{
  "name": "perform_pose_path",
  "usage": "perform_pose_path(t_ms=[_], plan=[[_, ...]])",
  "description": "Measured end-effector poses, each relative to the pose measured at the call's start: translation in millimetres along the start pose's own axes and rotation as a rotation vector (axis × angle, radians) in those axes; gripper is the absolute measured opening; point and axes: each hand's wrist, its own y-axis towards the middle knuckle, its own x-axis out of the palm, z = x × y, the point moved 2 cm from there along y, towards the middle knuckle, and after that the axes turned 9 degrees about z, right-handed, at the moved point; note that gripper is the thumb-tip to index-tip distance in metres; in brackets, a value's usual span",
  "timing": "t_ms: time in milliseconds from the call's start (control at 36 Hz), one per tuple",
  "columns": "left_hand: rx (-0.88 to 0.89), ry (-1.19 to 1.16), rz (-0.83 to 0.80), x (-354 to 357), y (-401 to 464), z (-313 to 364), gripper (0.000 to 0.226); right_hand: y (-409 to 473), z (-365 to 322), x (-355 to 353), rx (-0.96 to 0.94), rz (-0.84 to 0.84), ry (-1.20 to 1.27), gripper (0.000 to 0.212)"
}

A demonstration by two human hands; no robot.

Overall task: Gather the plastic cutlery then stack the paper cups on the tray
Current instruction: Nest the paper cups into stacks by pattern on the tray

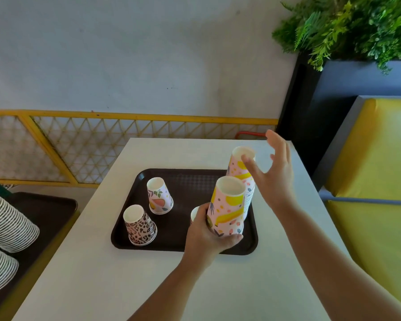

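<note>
A dark brown tray (185, 181) lies on the white table (125, 274). Upside-down paper cups stand on it: a leopard-print cup (140, 225) at the front left and a fruit-print cup (160, 195) behind it. My left hand (206, 237) grips a banana-print cup (227, 207) near its rim at the tray's front right. A further cup (194, 213) is mostly hidden behind that hand. A stack of banana-print cups (240, 170) stands at the tray's right edge. My right hand (273, 167) hovers beside the stack's top, fingers spread. No cutlery is in view.
A second dark tray (51, 209) at the left carries long lying stacks of cups (7, 223). A yellow bench seat (375, 181) runs along the right. A yellow mesh railing (125, 140) and a planter with green plants (357, 24) stand behind the table.
</note>
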Motion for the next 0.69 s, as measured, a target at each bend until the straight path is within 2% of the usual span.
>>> perform_pose_path(t_ms=[56, 139, 222, 306, 389, 528, 583, 694], plan=[[0.027, 0.007, 0.008, -1, 4, 7, 0.076, -9, -4, -7, -0.055, -0.007, 0.078, 0.078], [0.077, 0.012, 0.020, -2, 12, 20, 0.070, -23, -11, -13, -0.088, -0.159, 0.137, 0.072], [0.132, 0.003, 0.025, -1, 21, 38, 0.067, -30, -17, -14, -0.115, -0.284, 0.093, 0.080], [0.232, 0.030, 0.054, 1, 32, 61, 0.066, -27, -23, -13, -0.091, -0.312, 0.065, 0.081], [0.332, 0.038, 0.060, 0, 42, 83, 0.073, -16, -32, -15, -0.078, -0.242, 0.098, 0.073], [0.380, -0.030, 0.035, -7, 59, 91, 0.094, 12, -49, -23, -0.081, -0.028, 0.217, 0.063], [0.311, -0.024, 0.019, -6, 63, 87, 0.089, 22, -51, -22, -0.061, 0.017, 0.212, 0.061], [0.075, -0.050, -0.012, 7, 67, 73, 0.066, 30, -31, -7, 0.000, 0.053, 0.121, 0.067]])
